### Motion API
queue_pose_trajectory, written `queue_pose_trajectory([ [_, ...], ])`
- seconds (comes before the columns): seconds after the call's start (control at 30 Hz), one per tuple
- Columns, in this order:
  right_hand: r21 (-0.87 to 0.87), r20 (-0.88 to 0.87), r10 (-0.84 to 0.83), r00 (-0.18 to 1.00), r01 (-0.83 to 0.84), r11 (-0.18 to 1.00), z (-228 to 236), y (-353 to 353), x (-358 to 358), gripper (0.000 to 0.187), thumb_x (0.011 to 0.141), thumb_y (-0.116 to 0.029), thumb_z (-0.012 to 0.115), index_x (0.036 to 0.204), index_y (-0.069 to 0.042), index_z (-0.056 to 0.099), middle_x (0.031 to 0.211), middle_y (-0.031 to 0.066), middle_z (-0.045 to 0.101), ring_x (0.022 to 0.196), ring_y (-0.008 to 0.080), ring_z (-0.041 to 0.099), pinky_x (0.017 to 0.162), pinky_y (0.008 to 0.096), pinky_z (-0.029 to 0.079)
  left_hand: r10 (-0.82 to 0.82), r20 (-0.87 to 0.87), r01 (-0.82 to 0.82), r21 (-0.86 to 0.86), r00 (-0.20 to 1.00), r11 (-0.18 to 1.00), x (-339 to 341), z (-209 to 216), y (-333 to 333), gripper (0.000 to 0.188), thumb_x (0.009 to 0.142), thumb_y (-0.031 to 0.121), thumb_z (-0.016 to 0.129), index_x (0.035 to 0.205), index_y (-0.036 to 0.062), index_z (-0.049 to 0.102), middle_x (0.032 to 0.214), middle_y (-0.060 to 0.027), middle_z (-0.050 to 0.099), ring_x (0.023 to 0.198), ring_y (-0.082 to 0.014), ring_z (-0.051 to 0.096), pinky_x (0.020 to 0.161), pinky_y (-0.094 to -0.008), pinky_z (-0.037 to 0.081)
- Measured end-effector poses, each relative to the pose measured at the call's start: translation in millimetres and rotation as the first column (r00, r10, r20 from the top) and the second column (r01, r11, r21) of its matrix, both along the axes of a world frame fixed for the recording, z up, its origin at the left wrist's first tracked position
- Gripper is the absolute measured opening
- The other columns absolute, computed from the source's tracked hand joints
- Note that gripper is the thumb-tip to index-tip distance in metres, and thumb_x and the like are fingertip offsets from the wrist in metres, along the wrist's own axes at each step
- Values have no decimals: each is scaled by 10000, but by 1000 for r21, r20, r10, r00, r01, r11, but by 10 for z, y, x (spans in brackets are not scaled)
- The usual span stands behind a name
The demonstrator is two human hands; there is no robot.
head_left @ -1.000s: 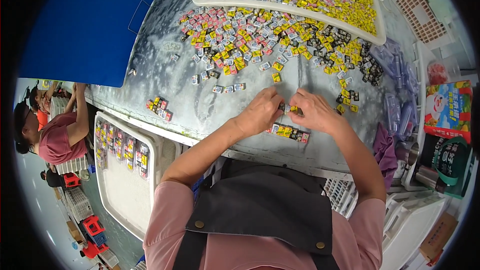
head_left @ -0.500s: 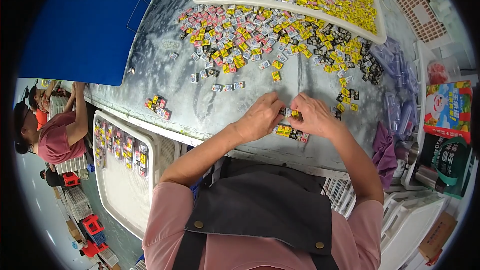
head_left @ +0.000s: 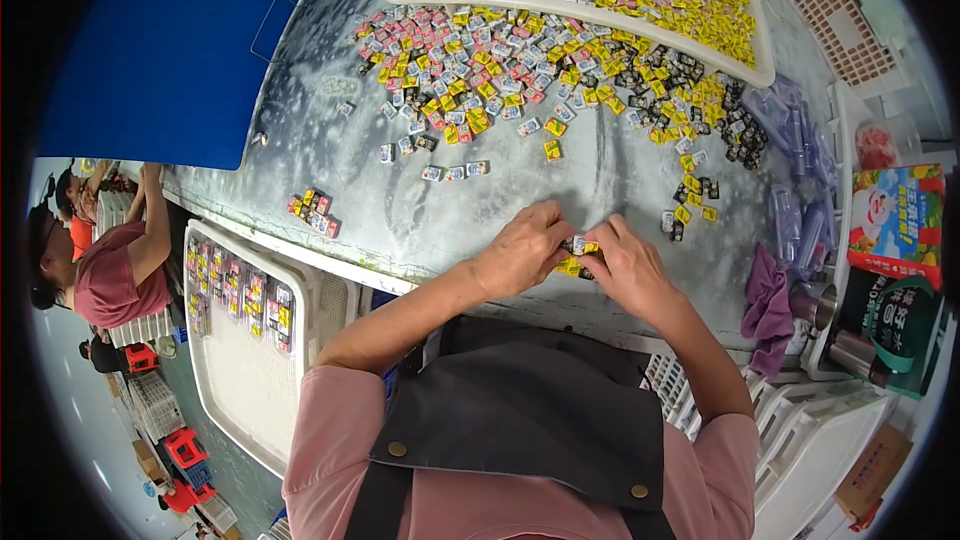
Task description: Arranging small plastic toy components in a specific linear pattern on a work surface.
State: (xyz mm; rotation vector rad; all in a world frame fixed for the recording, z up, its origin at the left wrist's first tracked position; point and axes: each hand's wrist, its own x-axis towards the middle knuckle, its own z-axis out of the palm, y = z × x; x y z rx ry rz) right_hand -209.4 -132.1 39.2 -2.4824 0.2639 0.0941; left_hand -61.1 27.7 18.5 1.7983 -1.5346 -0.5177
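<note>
Near the front edge of the table (head_left: 430,230), my left hand (head_left: 522,248) and my right hand (head_left: 632,268) face each other with fingers pinched. Between their fingertips is a short row of small printed blocks (head_left: 578,245), white, yellow and dark. Just under it more yellow and black small blocks (head_left: 571,268) lie on the table, partly hidden by my fingers. Beyond my hands a wide heap of loose small blocks (head_left: 480,70) spreads out in pink, white, yellow and black. Three white ones (head_left: 455,172) lie in a line, and a small cluster (head_left: 314,212) sits to the left.
A white tray (head_left: 560,12) of sorted blocks stands at the back. At lower left, another white tray (head_left: 240,380) holds clear packs of blocks (head_left: 240,290). Clear plastic packaging (head_left: 790,140) and a purple cloth (head_left: 768,305) lie at right. A co-worker (head_left: 115,275) works at far left.
Both hands have moved toward me, bringing the short row of blocks over those near the table's edge. My right hand now covers part of those lying blocks.
</note>
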Motion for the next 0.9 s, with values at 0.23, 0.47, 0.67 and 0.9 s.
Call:
queue_pose_trajectory([
  [0.23,-132,172,1,985,22,991,-142,90,-137,240,884,-101,708,1107,-26,659,965,127,564,846,334,631,719,441,523,-9,96,14,-52,995,999,-71,-28,34,284,818,32,713,1092,-24,668,1005,-148,575,951,-334,568,870,-410,483],
  [0.47,-153,335,-19,942,75,985,-171,178,-248,260,865,-60,707,1119,-11,682,968,117,571,835,308,605,722,427,515,-6,238,32,-109,971,994,-91,-103,109,250,820,65,734,1055,-9,690,1078,-140,601,952,-308,588,839,-397,490],
  [0.67,-184,403,-36,914,120,976,-182,217,-396,491,842,-151,737,1276,34,602,1295,202,580,1169,400,573,998,466,463,31,355,9,-111,934,994,-154,-85,199,433,816,165,752,1185,-35,646,1235,-184,574,1047,-338,586,913,-427,487],
  [0.9,-334,70,145,987,-114,936,-416,328,-578,956,796,-425,755,1485,89,337,1592,290,274,1505,430,228,1207,605,154,-7,378,41,-82,926,996,-348,-318,259,666,839,236,753,1389,-43,501,1489,-256,423,1350,-440,435,1130,-517,373],
])
